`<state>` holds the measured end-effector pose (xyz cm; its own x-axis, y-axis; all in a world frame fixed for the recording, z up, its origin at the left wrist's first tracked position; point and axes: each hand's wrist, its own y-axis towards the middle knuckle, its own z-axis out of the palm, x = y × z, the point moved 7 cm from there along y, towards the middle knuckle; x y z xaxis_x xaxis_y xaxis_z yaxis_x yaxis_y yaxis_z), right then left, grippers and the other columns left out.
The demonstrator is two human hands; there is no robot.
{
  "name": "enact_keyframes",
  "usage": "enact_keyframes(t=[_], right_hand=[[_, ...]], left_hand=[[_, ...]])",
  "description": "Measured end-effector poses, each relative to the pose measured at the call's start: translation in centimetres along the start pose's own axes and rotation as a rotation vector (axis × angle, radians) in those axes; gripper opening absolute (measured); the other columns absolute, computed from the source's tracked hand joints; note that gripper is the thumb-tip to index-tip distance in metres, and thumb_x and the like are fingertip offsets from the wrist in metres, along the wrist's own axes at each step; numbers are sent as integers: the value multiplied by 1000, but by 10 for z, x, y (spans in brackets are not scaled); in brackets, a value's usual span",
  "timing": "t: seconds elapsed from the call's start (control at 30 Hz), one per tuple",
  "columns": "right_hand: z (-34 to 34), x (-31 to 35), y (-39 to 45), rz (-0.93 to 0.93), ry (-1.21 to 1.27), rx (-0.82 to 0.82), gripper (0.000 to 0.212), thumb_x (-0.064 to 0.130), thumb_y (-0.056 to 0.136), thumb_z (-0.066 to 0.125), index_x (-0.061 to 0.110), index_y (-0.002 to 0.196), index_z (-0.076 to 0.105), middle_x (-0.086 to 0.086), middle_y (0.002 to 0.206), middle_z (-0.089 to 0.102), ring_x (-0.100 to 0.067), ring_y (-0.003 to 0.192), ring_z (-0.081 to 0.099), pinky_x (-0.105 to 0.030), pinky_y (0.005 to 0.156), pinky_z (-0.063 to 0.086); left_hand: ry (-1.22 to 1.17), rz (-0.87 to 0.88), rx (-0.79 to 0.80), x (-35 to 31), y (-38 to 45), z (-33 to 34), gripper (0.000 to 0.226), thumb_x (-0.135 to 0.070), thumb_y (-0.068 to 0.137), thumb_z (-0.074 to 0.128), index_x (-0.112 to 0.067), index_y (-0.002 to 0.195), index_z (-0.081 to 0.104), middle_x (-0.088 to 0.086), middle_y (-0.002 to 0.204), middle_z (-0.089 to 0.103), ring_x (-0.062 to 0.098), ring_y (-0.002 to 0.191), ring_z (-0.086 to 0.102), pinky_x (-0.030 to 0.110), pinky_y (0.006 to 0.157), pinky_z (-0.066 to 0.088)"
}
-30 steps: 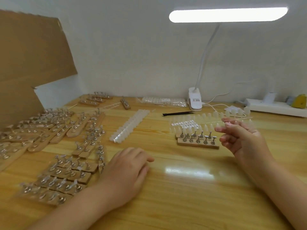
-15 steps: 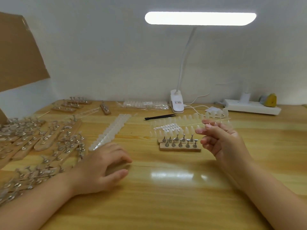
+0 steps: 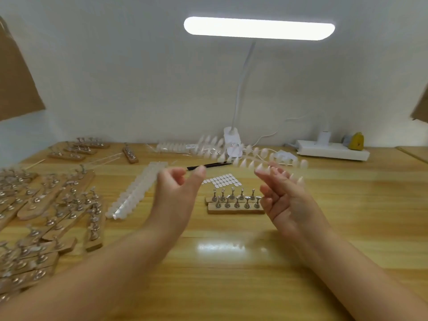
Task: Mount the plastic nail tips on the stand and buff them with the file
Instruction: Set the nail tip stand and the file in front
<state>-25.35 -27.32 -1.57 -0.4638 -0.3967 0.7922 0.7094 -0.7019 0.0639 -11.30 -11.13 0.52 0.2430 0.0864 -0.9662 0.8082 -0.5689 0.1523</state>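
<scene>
My right hand is raised over the table and pinches a clear strip of plastic nail tips, which is blurred and slants up to the left. My left hand is lifted beside it, thumb and forefinger spread, holding nothing and apart from the strip. Below and between the hands stands a small wooden stand with two rows of bare metal holders. A sheet of white adhesive pads lies just behind the stand. A thin black file lies further back. Another strip of nail tips lies on the table to the left.
Several wooden stands crowd the left side of the wooden table. At the back are a bag of tips, a clip lamp base, and a white power strip. Cardboard leans at far left.
My left hand rose off the table and moved right toward the strip. My right hand tilted the strip, and the view panned right.
</scene>
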Motion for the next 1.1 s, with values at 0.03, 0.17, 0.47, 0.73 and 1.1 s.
enact_keyframes(t=[0.03,0.17,0.47,0.73,1.1], right_hand=[[-1,2,0,1,56,-7,31,19,78,69,17,108,62,-6,96,74,-11,61,67,-18,43,46],[2,4,-2,18,8,41,25,19,79,68,18,104,65,-4,96,74,-11,63,69,-18,41,44],[12,-6,-7,10,-179,85,31,27,68,77,12,95,73,-15,96,73,-17,62,67,-20,45,47],[21,-10,-14,16,-291,107,22,33,71,76,16,85,78,-8,88,73,-12,65,63,-21,52,47],[23,-13,-16,31,-280,73,27,31,66,78,13,87,78,-11,83,72,-14,67,66,-21,56,52]], left_hand=[[-128,-114,76,3,4,20,48,-59,81,61,-21,109,50,-3,101,54,13,84,58,25,66,46],[-488,-125,334,-9,4,79,54,-57,66,75,-21,103,61,-1,90,64,11,69,60,24,57,47],[-477,15,207,7,19,51,14,-28,78,73,-16,85,69,-1,78,68,10,66,58,25,61,46],[-546,9,288,5,11,58,33,-35,66,75,-14,91,73,2,77,67,12,63,57,23,57,47],[-473,33,135,6,16,40,11,-24,85,69,-13,84,72,1,75,69,11,63,57,29,63,47]])
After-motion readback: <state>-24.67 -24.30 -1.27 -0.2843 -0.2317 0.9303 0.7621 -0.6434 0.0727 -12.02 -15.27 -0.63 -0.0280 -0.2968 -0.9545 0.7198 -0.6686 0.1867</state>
